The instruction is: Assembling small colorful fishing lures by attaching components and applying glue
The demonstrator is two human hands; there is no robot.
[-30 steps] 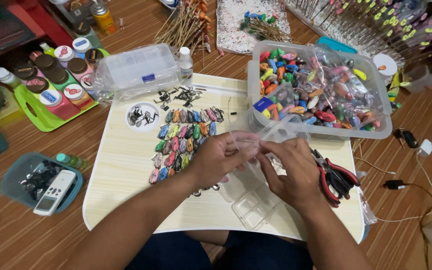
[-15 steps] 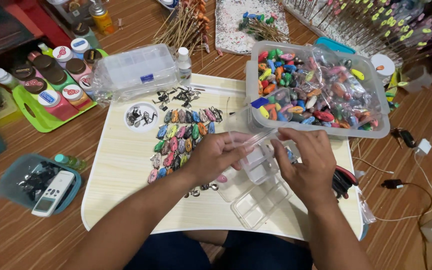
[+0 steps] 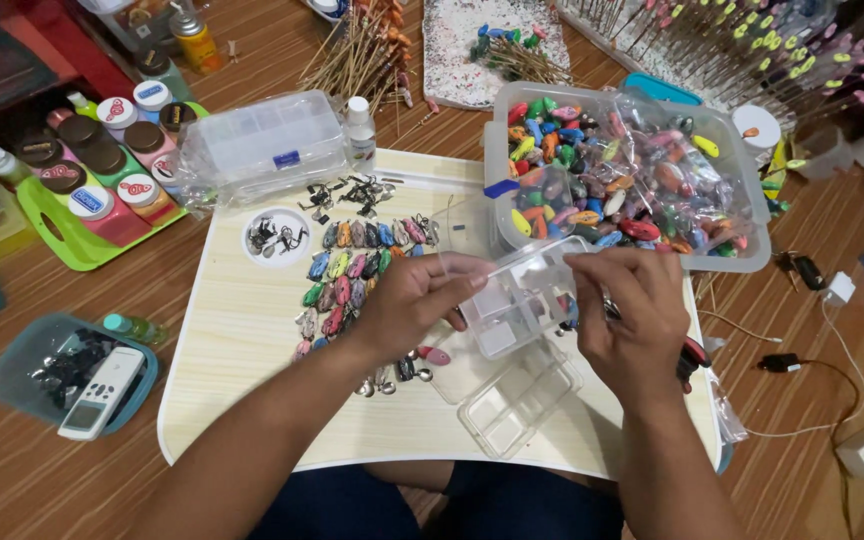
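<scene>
- The left hand (image 3: pixel 407 300) and the right hand (image 3: pixel 632 310) together hold up a small clear plastic compartment box (image 3: pixel 522 295) just above the table (image 3: pixel 242 400), near the middle of the view.
- The left hand's fingers (image 3: pixel 462 270) pinch the box's upper edge from its 9 o'clock side; the right hand's fingertips (image 3: pixel 592 265) grip it from 3 o'clock. Both hands are closed on the box, not clenched into fists.
- At 6 o'clock from the held box a second clear compartment tray (image 3: pixel 512 400) lies flat on the table.
- At 9 to 10 o'clock from the left hand, rows of small coloured lures (image 3: pixel 352 265) lie on the table, with a heap of dark metal hooks (image 3: pixel 352 192) above them at 12 o'clock and a round white dish (image 3: pixel 277 237) of small metal parts at their 9 o'clock.
- At 1 o'clock from the hands stands a big clear tub (image 3: pixel 742 250) filled with bagged, brightly coloured lures.
- At 11 o'clock a closed clear organiser case (image 3: pixel 267 145) rests at the table's far edge, a small white-capped bottle (image 3: pixel 358 130) just beside it.
- Red-handled pliers (image 3: pixel 692 355) peek out under the right wrist at 4 o'clock.
- Off the table, at 9 o'clock, a green tray (image 3: pixel 62 240) carries capped jars.
</scene>
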